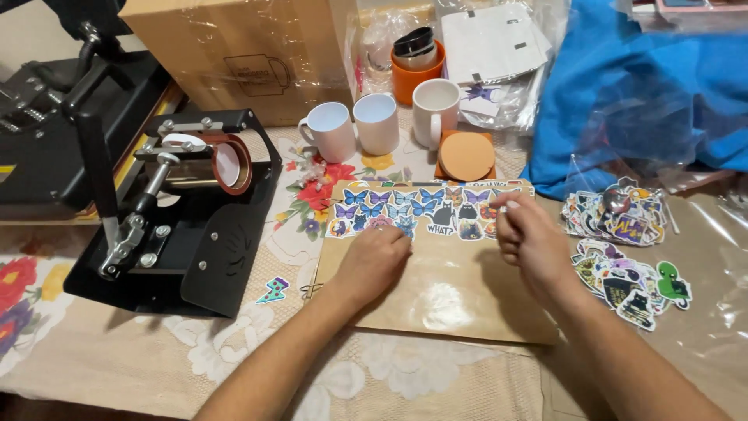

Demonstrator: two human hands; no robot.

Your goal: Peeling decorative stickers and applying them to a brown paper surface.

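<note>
A brown paper sheet (436,288) under clear film lies on the table in front of me. Along its far edge sit several stickers (413,206): blue butterflies, black cats and others. My left hand (374,257) rests curled on the sheet, its fingertips touching the lowest stickers near a blue butterfly. My right hand (530,238) hovers over the right end of the sticker row, thumb and forefinger pinched on something small and pale that I cannot make out clearly.
A black mug heat press (175,210) stands at left. Three white mugs (378,123), round orange coasters (466,156) and an orange cup (417,66) sit behind the sheet. Loose sticker piles (623,249) lie at right, beside blue cloth (647,93). A cardboard box (249,54) stands behind.
</note>
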